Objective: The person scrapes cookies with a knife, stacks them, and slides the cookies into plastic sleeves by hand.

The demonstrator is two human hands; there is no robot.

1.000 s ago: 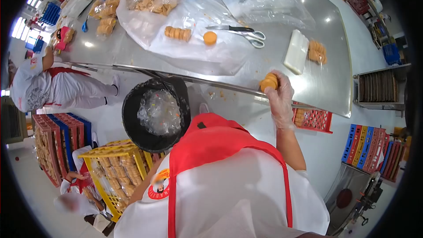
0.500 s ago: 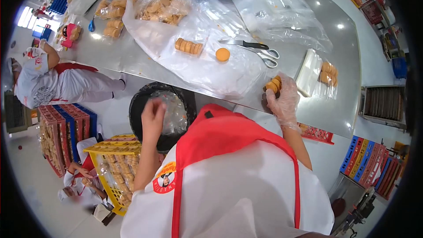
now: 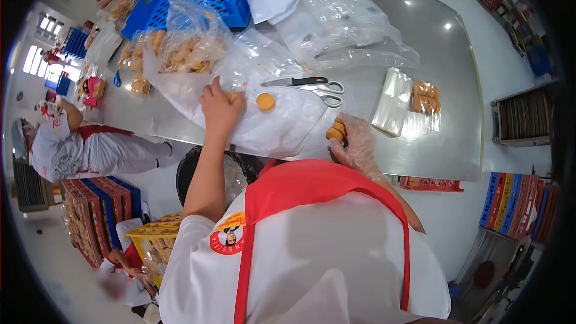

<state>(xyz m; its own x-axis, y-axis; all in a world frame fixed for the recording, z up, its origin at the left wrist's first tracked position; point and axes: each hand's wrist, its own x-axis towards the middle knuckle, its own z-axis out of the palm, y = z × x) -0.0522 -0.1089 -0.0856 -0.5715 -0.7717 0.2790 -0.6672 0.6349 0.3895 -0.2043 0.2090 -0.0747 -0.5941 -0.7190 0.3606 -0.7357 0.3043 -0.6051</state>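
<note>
My bare left hand (image 3: 222,107) lies over the short row of round biscuits (image 3: 233,96) on the white plastic sheet (image 3: 270,132), its fingers closed round them and covering most of the row. In a clear plastic glove, my right hand (image 3: 351,143) holds a small stack of biscuits (image 3: 337,130) near the table's front edge. Between the hands, one round biscuit (image 3: 265,101) sits on the sheet. Beyond it lie a black-handled knife (image 3: 294,81) and scissors with pale handles (image 3: 329,92). Clear bags (image 3: 391,103) and a wrapped pack of biscuits (image 3: 425,97) are right of my right hand.
A blue crate (image 3: 219,1) and a clear bag of biscuits (image 3: 195,54) stand at the back left. Below the front edge is a black bin (image 3: 191,174), with a yellow crate (image 3: 157,234) beside it. Co-workers (image 3: 81,147) are at the left.
My left hand has come up from beside the bin onto the row of biscuits on the sheet. My right hand still holds its stack. The view has shifted, showing more of the blue crate.
</note>
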